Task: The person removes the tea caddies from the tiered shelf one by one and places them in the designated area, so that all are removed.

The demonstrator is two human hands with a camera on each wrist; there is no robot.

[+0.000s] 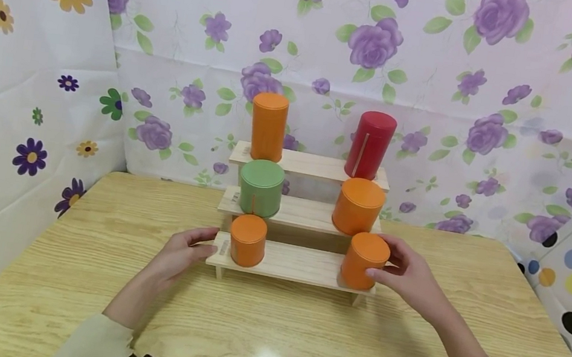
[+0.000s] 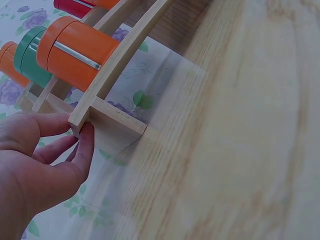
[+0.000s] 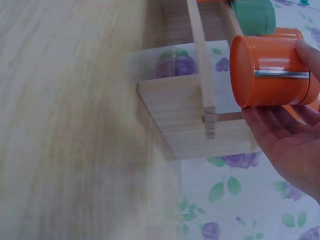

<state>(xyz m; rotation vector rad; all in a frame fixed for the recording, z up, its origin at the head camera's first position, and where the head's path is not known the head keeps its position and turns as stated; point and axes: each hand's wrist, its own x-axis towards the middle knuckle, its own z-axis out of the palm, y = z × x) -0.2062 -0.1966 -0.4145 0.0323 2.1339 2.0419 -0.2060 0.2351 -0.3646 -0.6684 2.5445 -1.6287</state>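
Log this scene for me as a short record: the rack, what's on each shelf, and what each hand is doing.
Rack: wooden, three shelves, on the table
Top shelf: tall orange can left, red can right
Middle shelf: green can left, wide orange can right
Bottom shelf: left small can, orange
Left hand: pinches the bottom shelf's left end
Right hand: holds the right small can, orange, at that shelf's right end

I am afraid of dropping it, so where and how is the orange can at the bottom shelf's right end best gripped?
Probably around the side wall, from the right, where the right hand is: the orange can is short and round, at the right end of the bottom shelf.
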